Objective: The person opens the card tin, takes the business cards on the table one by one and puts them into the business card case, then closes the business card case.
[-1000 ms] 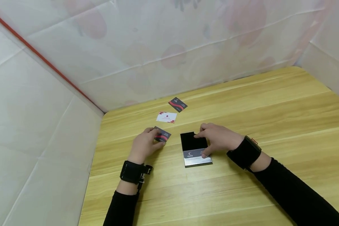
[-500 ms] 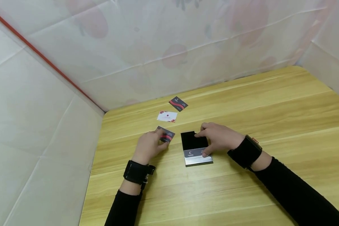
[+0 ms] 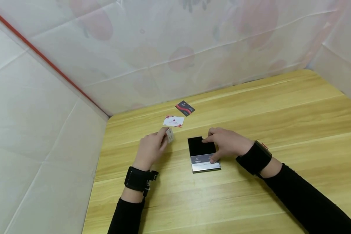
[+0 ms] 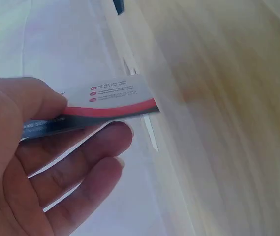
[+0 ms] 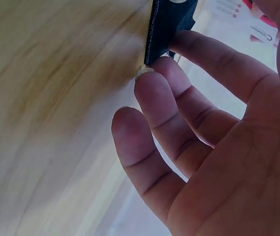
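My left hand (image 3: 151, 148) pinches a business card (image 3: 170, 135) between thumb and fingers, tilted up off the table. The left wrist view shows this card's (image 4: 115, 96) pale face with red icons and a red-and-dark band. An unfolded card holder (image 3: 196, 147) lies flat, its black half away from me. My right hand (image 3: 229, 141) grips its right side, index finger at the black half and thumb on the grey-and-white card (image 3: 199, 159) in the near half. In the right wrist view, fingertips touch the black holder (image 5: 167, 34).
Beyond the left hand lie a white card with red flowers (image 3: 174, 121) and a dark card with a red wave (image 3: 185, 108) on the wooden table (image 3: 251, 201). Pale cloth walls (image 3: 152, 48) stand behind and at both sides.
The dark card under my left hand first slid slightly right, then was lifted and tipped up so its pale side shows. My right hand and the card holder have stayed in place.
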Motion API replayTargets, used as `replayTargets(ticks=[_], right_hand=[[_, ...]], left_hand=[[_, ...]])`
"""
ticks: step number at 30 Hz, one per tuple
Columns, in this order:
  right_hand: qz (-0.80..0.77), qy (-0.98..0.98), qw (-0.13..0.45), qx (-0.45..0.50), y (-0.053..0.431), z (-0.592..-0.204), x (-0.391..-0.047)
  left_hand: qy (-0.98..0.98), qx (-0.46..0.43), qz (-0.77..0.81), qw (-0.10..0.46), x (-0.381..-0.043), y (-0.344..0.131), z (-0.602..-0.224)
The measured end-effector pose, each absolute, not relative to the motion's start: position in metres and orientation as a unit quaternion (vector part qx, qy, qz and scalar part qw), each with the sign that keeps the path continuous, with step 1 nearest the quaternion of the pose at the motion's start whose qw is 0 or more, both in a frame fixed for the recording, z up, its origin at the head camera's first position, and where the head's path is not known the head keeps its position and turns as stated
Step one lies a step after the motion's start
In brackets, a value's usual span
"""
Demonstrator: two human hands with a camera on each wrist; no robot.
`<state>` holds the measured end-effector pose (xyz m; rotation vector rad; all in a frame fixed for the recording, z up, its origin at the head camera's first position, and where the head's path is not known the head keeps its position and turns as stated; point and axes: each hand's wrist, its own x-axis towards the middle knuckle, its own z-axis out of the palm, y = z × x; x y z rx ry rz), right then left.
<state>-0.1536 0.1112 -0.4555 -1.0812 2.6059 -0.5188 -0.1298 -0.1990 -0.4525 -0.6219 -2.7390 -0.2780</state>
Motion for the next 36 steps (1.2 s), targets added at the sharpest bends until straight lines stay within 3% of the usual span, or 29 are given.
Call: replayTargets(ticks=[10,22,36], right_hand=[[-0.177,0.901,0.135,-0.372,0.112,-0.455,-0.153],[-0.173,0.903,0.133,-0.371,0.11,-0.455,-0.151],[-0.172,0.902,0.131,-0.373,0.11,-0.455,-0.151]], left_hand=[[-0.936,-0.242,-0.203,0.154,-0.128,-0.196,-0.445],[-0.885,-0.309,-0.275,0.216,-0.13,-0.193,-0.442],[-0.88,-0.291,-0.32,0.197,-0.127,-0.192,-0.439]])
